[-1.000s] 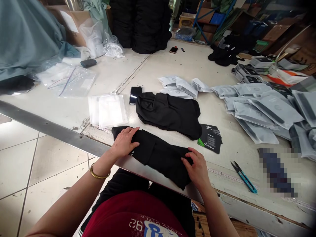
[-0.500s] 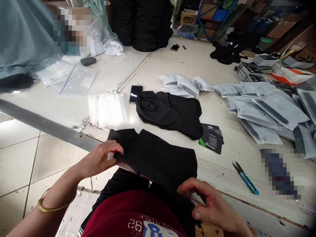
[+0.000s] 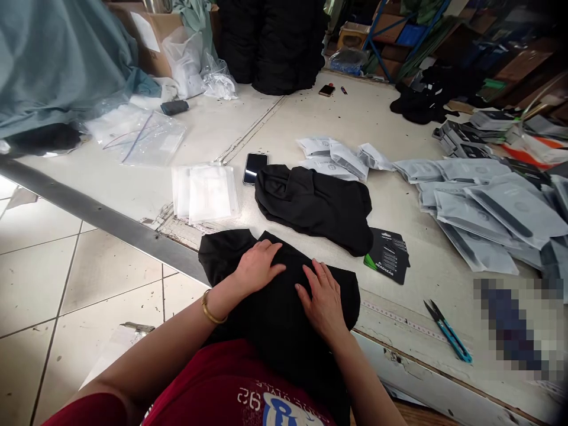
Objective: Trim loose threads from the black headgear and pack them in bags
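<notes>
A piece of black fabric headgear (image 3: 284, 307) lies spread over the table's front edge and hangs down against me. Flat on its upper left part rests my left hand (image 3: 258, 266), fingers stretched out. My right hand (image 3: 323, 300) presses on the right part, its fingers also extended. Neither hand grips the cloth. Just beyond is a stack of folded black headgear (image 3: 315, 204), with dark printed header cards (image 3: 386, 257) reading "HEADGEAR" at its right end.
Clear plastic bags (image 3: 210, 192) and a phone (image 3: 256, 168) lie left of the stack. Several filled white packets (image 3: 497, 201) are heaped at right. Blue-handled thread snips (image 3: 448, 331) lie near the front edge, beside a tape measure (image 3: 403, 321). Tall black fabric bundles (image 3: 288, 47) stand behind.
My left hand has moved right from the cloth's left edge onto its top. My right hand has moved up from the lower right onto the cloth. The view has shifted slightly left.
</notes>
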Tool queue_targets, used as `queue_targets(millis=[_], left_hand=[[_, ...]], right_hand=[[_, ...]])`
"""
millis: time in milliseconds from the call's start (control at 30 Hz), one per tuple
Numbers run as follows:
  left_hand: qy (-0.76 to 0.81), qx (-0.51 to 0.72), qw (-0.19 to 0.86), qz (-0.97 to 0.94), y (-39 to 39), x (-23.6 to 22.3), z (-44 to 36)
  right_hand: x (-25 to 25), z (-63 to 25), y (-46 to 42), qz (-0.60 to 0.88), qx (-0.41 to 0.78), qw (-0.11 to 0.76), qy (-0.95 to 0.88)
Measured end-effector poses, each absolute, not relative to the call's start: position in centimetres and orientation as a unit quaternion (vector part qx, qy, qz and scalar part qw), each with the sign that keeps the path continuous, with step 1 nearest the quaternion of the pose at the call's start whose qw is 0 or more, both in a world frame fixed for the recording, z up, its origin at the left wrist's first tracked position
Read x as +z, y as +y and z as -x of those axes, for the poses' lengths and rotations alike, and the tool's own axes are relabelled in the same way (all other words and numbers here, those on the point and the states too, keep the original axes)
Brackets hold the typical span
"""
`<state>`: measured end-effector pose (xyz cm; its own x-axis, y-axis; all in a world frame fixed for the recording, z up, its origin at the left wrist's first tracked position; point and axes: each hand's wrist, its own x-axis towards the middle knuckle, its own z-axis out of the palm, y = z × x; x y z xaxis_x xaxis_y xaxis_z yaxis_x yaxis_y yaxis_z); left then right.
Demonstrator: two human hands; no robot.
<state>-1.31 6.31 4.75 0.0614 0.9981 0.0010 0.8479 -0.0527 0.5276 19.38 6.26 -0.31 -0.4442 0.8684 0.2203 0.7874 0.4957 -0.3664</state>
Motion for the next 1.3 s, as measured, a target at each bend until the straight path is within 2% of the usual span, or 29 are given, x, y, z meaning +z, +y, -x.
queue_targets(millis=[100, 367, 600, 767, 1300], left_hand=[[0.675, 0.171, 0.234, -0.679, 8.0, 3.7, 1.9], [0.571, 0.181, 0.465, -0.652, 9.1, 6.1, 5.2], [0.544, 0.204, 0.542, -0.607, 9.2, 6.0, 5.9], [0.523, 0.202, 0.567, -0.603, 9.3, 6.0, 6.2], [0.554, 0.208, 0.531, -0.607, 8.9, 6.2, 5.8]], right_hand=[[-0.8, -19.4, 5.9, 0.492, 0.069, 0.163, -0.853], [-0.6, -19.4, 6.1, 0.481, 0.028, 0.155, -0.863], [-0.5, -19.3, 6.1, 0.477, 0.024, 0.149, -0.866], [-0.6, -19.3, 6.1, 0.47, 0.024, 0.156, -0.868], [-0.5, -19.2, 6.2, 0.481, 0.013, 0.147, -0.864]])
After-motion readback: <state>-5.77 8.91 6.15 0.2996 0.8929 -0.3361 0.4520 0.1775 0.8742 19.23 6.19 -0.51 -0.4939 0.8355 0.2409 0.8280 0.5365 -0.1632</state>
